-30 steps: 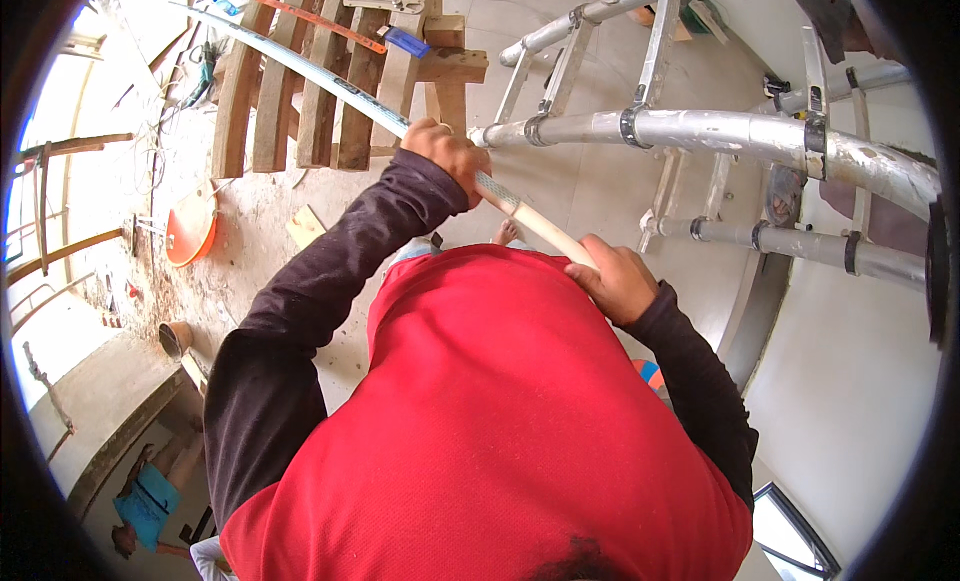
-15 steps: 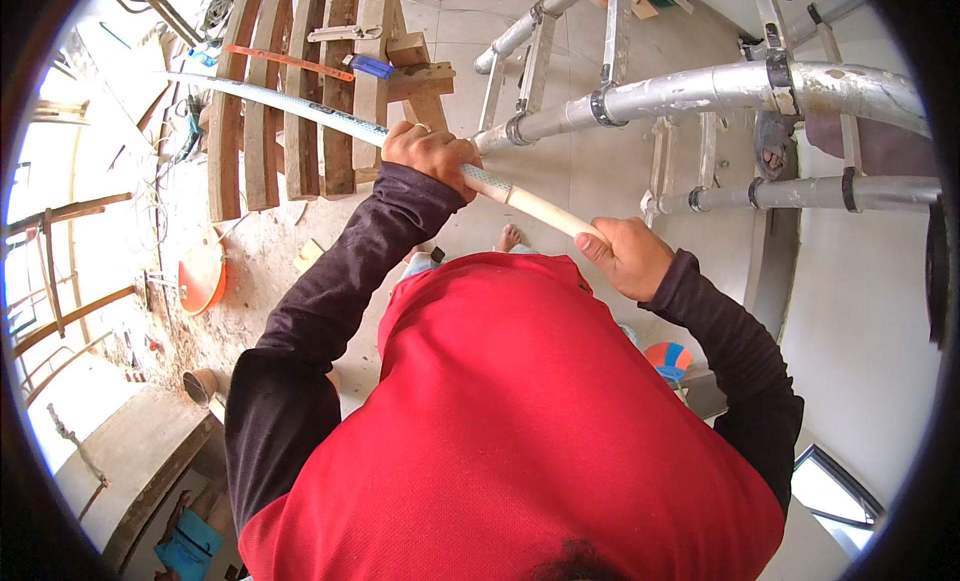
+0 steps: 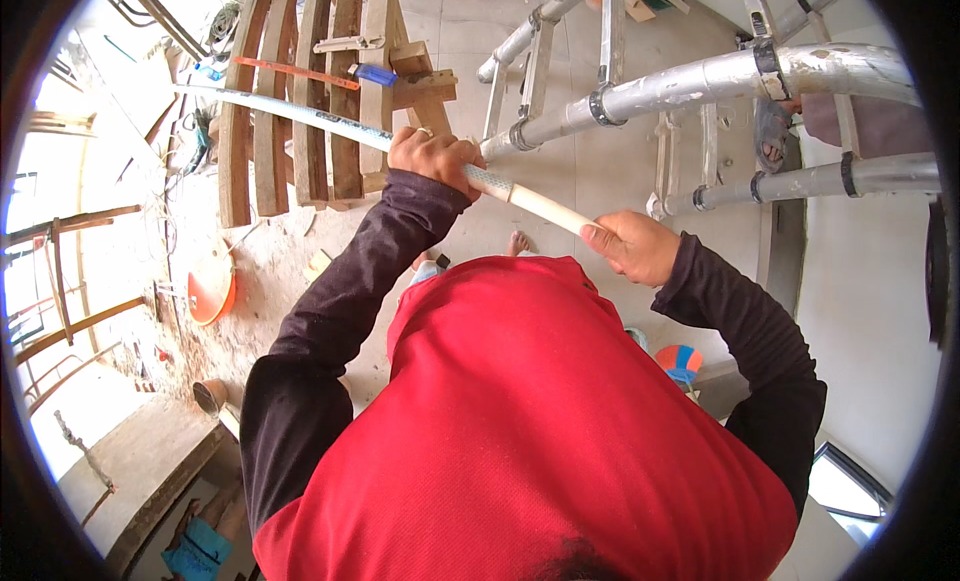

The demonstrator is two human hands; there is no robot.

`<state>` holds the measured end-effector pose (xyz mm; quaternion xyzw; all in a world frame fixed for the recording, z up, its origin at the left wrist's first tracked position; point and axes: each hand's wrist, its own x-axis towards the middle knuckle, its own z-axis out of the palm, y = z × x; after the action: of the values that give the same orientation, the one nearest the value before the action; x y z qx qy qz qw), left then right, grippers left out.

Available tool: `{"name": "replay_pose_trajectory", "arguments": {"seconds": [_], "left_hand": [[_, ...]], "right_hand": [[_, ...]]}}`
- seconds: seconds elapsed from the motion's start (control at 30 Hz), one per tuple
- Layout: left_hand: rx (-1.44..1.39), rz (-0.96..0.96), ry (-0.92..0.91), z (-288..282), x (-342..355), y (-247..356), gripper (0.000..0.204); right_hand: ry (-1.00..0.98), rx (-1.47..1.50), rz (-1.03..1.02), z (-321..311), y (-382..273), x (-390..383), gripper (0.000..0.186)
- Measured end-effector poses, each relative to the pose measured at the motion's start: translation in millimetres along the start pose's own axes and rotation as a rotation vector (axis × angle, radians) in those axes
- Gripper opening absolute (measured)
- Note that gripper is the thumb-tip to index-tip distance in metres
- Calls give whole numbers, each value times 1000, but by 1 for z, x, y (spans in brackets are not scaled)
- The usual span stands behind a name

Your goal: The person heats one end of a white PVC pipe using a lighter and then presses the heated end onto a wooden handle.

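A long, slim cream pole [image 3: 549, 209] with a pale blue, patterned covering over most of its length slants across in front of me. Its far end reaches left over the wooden slats. My left hand [image 3: 438, 162], with a ring on one finger, is wrapped around the covered part close to where the bare part starts. At the bare right end, my right hand [image 3: 636, 249] grips the pole with the thumb laid along it. Both arms are stretched forward in dark sleeves.
Wooden slats [image 3: 311, 141] stand ahead left, with an orange bar [image 3: 298, 72] and a blue piece [image 3: 375, 75] on them. Metal scaffold tubes [image 3: 690, 91] cross ahead right; another person's foot [image 3: 772, 141] is beside them. An orange basin [image 3: 211, 293] lies left.
My hands keep the same grip on the pole. The whole view has shifted slightly, so the surroundings sit a little further right; the pole barely changes its slant.
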<state>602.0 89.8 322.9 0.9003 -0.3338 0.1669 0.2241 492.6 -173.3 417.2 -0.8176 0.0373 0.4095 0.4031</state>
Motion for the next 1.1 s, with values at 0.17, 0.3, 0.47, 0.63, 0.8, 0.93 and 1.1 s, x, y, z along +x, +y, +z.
{"name": "replay_pose_trajectory", "arguments": {"seconds": [0.17,0.3,0.47,0.63,0.8,0.93,1.1], "left_hand": [[-22,35,-184,-11,6,9,13],[21,16,-713,-28,32,33,21],[154,20,-1111,-33,67,52,31],[151,175,-545,-9,20,35,25],[97,124,-869,-16,46,38,23],[176,224,-443,-17,24,48,26],[81,79,-465,-1,25,45,25]], "right_hand": [[197,-265,-170,3,-2,-9,50],[286,-412,-120,12,-8,-12,44],[303,-403,-163,12,1,-6,44],[273,-310,-276,14,27,7,46],[474,-464,-145,22,31,0,27],[478,-591,-154,17,41,13,43],[305,-514,-125,8,39,19,54]]}}
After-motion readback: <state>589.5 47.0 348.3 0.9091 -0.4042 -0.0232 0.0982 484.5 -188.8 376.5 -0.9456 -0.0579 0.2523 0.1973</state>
